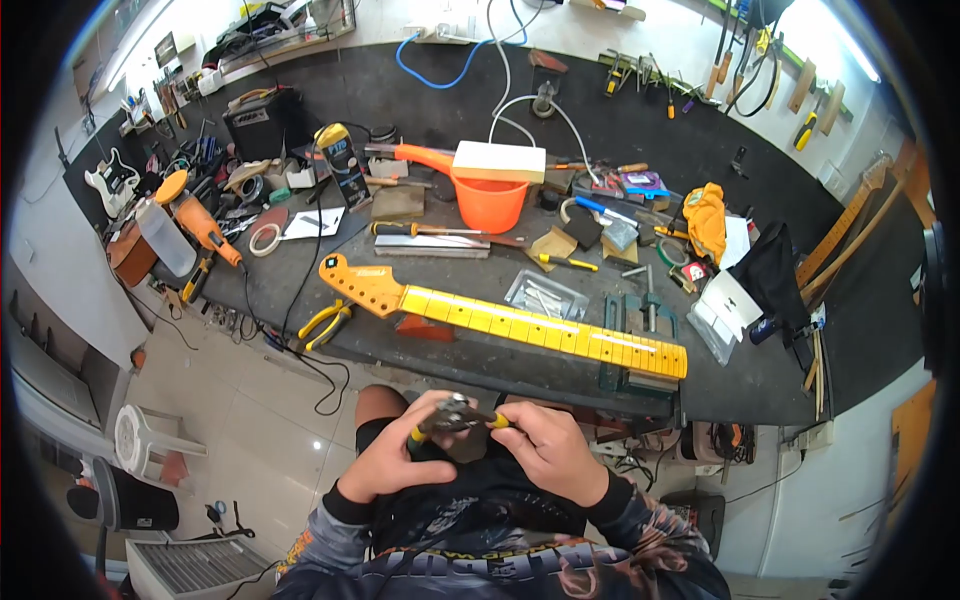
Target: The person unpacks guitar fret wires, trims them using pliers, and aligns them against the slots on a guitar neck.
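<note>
Across the rim of the orange plastic dipper (pixel 490 208) near the back of my workbench (pixel 750 385) lies a white block (pixel 499 162). To the left of it I see a tall can with a yellow top (pixel 343 168), a roll of tape (pixel 265 239) and an orange power tool (pixel 208 228). My white electric guitar (pixel 113 184) is farther left; a white plastic stool (pixel 148 436) stands on the tiled floor (pixel 275 425).
</note>
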A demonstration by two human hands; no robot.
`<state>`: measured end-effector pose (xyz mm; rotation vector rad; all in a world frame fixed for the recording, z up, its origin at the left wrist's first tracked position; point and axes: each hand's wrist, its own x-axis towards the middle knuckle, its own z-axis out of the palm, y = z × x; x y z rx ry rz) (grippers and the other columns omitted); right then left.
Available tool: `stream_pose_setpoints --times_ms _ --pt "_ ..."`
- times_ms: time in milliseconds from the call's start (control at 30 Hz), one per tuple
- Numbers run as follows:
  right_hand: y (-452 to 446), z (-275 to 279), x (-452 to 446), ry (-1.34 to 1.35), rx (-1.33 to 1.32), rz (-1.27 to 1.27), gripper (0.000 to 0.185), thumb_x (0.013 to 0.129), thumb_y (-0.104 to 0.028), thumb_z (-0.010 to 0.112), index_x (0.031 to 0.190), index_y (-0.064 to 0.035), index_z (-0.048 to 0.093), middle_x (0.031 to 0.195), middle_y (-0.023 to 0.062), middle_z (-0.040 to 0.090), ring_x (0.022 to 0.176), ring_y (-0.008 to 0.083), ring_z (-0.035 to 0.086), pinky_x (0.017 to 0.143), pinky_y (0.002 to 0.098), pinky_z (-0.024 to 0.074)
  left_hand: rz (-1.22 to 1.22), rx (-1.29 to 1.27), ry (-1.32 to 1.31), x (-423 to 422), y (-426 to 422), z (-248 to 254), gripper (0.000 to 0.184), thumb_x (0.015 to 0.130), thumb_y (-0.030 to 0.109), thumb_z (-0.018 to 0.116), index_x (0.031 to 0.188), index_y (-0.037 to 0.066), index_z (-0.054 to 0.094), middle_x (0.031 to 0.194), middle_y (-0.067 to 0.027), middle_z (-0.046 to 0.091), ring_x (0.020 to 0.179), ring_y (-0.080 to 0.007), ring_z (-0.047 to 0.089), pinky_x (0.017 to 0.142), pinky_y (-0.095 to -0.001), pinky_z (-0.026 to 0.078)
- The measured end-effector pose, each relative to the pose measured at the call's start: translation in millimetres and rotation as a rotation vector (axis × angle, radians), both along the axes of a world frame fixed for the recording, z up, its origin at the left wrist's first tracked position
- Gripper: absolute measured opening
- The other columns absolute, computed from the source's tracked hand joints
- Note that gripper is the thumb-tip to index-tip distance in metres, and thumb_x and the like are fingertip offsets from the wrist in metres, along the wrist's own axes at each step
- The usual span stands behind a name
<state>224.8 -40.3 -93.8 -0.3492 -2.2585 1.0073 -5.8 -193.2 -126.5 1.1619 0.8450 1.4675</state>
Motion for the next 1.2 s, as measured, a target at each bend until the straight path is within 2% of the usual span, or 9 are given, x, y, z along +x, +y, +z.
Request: stream_pose_setpoints --times_ms 67,100,333,400,567,733,800,1000,1200 --pt "-10.2 -0.3 -6.3 -0.057 -0.081 0.039 0.021 0.105 -0.015 0.078 0.119 -0.0009 0.073 0.1 0.017 0.078 0.084 0.0387 0.076 0.073 0.0441 0.058 -0.045 -0.114 -0.017 4.2 4.9 1.4 0.084 0.097 0.006 0.083 0.171 0.002 0.044 0.175 -0.0152 0.045 0.151 -0.026 0.056 0.125 -0.0421 0.045" --pt "-15.6 -1.7 -11.0 -0.075 -0.18 0.066 0.02 0.106 -0.015 0.077 0.119 -0.0016 0.073 0.1 0.0176 0.077 0.085 0.0396 0.076 0.074 0.0449 0.0579 -0.121 -0.145 -0.17 4.1 4.4 -8.9 0.094 0.093 -0.002 0.075 0.177 0.001 0.033 0.185 -0.0156 0.033 0.167 -0.0295 0.038 0.137 -0.0474 0.032" --pt "-20.3 -17.6 -23.5 -0.133 -0.157 -0.004 0.019 0.111 -0.015 0.07 0.122 -0.0002 0.073 0.103 0.0171 0.077 0.089 0.0338 0.077 0.079 0.0405 0.0579 -0.159 -0.185 -0.659 51.1 4.4 -43.5 0.116 0.075 -0.002 0.065 0.182 0.01 0.021 0.176 -0.0241 0.042 0.163 -0.0411 0.043 0.134 -0.0565 0.036" --pt "-18.1 -20.5 -20.3 -0.128 -0.356 0.029 0.019 0.112 -0.015 0.069 0.122 0.0008 0.073 0.104 0.0182 0.078 0.091 0.0335 0.077 0.079 0.0413 0.0575 -0.151 -0.189 -0.639 47.6 7.7 -44.1 0.117 0.077 -0.002 0.063 0.183 0.01 0.015 0.167 -0.0244 0.051 0.157 -0.0403 0.052 0.131 -0.0556 0.041" --pt "-14.1 -19.4 -10.9 -0.189 -0.6 0.044 0.036 0.118 -0.01 0.057 0.15 -0.0011 0.045 0.091 0.0049 0.061 0.081 0.0108 0.06 0.077 0.0311 0.0544 -0.069 -0.268 -0.236 34.3 16.7 -53.2 0.086 0.096 0.002 0.061 0.177 0.001 0.032 0.154 -0.0164 0.064 0.133 -0.0277 0.068 0.115 -0.0441 0.053" --pt "-10.8 -33.7 -3.4 -0.019 -0.859 0.03 0.022 0.122 -0.015 0.044 0.139 -0.0008 0.047 0.1 0.0052 0.057 0.087 0.0126 0.057 0.086 0.0322 0.0506 -0.085 -0.292 -0.23 35.5 19.2 -58.4 0.066 0.102 0.013 0.066 0.163 -0.005 0.047 0.136 -0.0134 0.071 0.127 -0.0233 0.068 0.115 -0.0385 0.049" --pt "-4.2 -42.7 1.0 -0.05 -0.652 -0.102 0.022 0.122 -0.018 0.044 0.129 -0.0002 0.054 0.101 0.0104 0.061 0.093 0.0179 0.061 0.089 0.0348 0.0517 -0.044 -0.307 -0.245 35.2 16.3 -62.9 0.065 0.1 0.009 0.066 0.161 -0.003 0.048 0.132 -0.01 0.068 0.129 -0.0221 0.067 0.116 -0.0386 0.048" --pt "5.6 -38.0 -2.6 -0.045 -0.692 -0.164 0.016 0.121 -0.014 0.048 0.124 -0.0009 0.057 0.104 0.0105 0.061 0.097 0.0197 0.062 0.091 0.0345 0.0521 0.088 -0.401 0.212 31.1 7.8 -50.8 0.089 0.086 -0.005 0.061 0.171 0.005 0.037 0.129 -0.008 0.058 0.127 -0.0232 0.06 0.119 -0.0387 0.043" --pt "7.1 -37.3 -9.6 -0.093 -0.555 -0.192 0.014 0.119 -0.01 0.055 0.127 -0.0004 0.061 0.105 0.0125 0.065 0.092 0.0225 0.066 0.086 0.0355 0.054 0.269 -0.366 0.597 38.2 16.0 -25.7 0.082 0.088 -0.003 0.067 0.167 0.002 0.047 0.128 -0.0153 0.06 0.125 -0.0316 0.063 0.117 -0.0378 0.046"
